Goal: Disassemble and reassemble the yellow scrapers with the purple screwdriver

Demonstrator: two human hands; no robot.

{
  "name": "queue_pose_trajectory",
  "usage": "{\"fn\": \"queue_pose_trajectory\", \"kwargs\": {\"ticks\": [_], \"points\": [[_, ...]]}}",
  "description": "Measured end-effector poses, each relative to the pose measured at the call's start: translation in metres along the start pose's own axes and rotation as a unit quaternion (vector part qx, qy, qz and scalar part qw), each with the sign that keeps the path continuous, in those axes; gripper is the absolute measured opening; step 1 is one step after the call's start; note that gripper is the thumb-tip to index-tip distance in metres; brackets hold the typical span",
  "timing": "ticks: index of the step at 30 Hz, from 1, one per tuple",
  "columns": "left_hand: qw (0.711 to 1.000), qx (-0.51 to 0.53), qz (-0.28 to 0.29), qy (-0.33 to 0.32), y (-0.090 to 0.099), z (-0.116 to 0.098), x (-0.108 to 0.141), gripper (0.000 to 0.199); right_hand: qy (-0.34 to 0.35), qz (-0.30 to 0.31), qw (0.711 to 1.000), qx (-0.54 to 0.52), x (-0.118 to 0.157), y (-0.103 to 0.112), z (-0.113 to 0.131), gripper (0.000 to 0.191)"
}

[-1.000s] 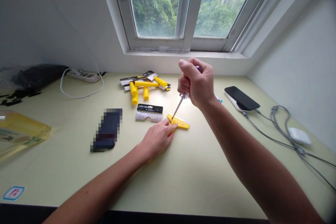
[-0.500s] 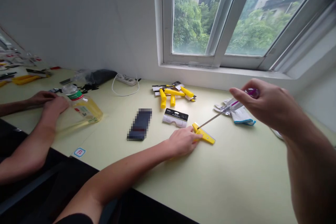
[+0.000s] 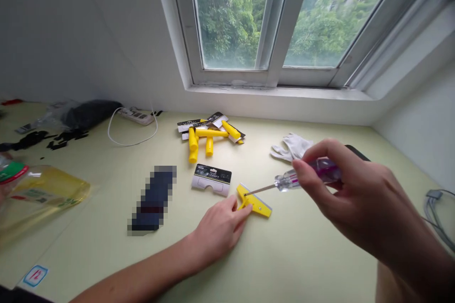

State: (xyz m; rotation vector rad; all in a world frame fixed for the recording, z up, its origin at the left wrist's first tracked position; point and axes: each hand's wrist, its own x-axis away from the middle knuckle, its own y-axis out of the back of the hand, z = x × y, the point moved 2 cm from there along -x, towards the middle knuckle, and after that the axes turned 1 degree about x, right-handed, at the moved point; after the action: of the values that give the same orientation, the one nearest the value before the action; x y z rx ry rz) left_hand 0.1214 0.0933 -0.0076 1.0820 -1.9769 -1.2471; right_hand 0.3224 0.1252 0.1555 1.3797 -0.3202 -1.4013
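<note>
Pinning the yellow scraper (image 3: 254,202) with your left hand (image 3: 220,232), fingers together, helps; right hand (image 3: 350,194) fingers clamped on the purple screwdriver (image 3: 286,182), keep its tip steady.

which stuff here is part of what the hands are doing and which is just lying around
In use:
right hand holding screwdriver
left hand on yellow scraper

Lying around:
packaged scrapers
card
gloves
bottle
power strip

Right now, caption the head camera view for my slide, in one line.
The right hand holds a purple-handled screwdriver over a yellow scraper that the left hand touches.
</note>
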Motion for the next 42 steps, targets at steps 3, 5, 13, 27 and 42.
{"fn": "queue_pose_trajectory", "kwargs": {"ticks": [3, 5, 13, 27, 42], "points": [[1.0, -0.004, 0.0, -0.001, -0.002, 0.0, -0.001, 0.041, 0.002, 0.005, 1.0, 0.013, 0.001, 0.002, 0.002, 0.018], [1.0, -0.008, -0.004, -0.011, 0.0, 0.001, -0.004, 0.041, -0.007, 0.004, 1.0, 0.025, 0.001, 0.004, 0.002, 0.019], [0.999, -0.009, -0.036, -0.034, 0.006, -0.003, -0.001, 0.039, -0.064, -0.114, 0.991, 0.024, 0.0, -0.005, 0.014, 0.031], [0.998, 0.011, -0.033, -0.061, 0.002, -0.005, 0.014, 0.038, 0.028, -0.017, 0.999, 0.011, 0.01, 0.0, 0.029, 0.021], [0.997, -0.038, -0.027, -0.058, 0.006, -0.006, 0.011, 0.039, 0.046, 0.012, 0.998, 0.028, 0.022, 0.017, 0.029, 0.021]]}}
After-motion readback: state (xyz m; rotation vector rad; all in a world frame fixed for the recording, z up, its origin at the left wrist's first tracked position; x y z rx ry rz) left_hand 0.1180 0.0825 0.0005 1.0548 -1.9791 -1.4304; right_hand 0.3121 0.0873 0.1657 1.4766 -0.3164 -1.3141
